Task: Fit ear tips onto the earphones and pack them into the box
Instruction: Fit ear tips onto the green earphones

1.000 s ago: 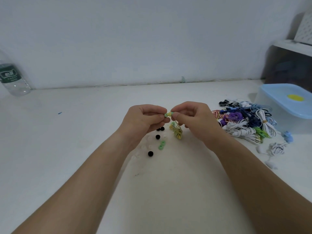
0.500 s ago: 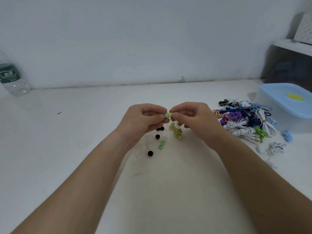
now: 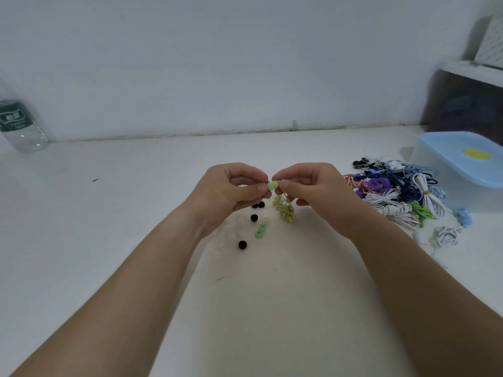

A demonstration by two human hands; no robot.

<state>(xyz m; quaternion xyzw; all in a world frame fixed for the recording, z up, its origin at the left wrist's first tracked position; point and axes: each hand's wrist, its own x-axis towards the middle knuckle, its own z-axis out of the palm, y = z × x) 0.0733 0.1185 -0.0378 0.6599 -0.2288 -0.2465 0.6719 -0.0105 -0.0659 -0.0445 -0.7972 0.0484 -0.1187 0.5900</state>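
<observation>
The ear tip (image 3: 270, 185) you pinched was pale green and the earbud (image 3: 276, 183) yellow; its coiled cable (image 3: 285, 212) looked yellow, perhaps flecked with green. On your white table (image 3: 109, 240) lay black tips (image 3: 242, 244), mint-green tips (image 3: 260, 232) and milky white tips (image 3: 241, 223). Your pile of earphones (image 3: 394, 194) mixed white, purple, navy, light blue, lime and red-and-white stripes. The box (image 3: 435, 191) was whitish, its lid (image 3: 441, 148) sky blue with a yellow spot. The bottle (image 3: 19, 131) was clear with a dark green label.
</observation>
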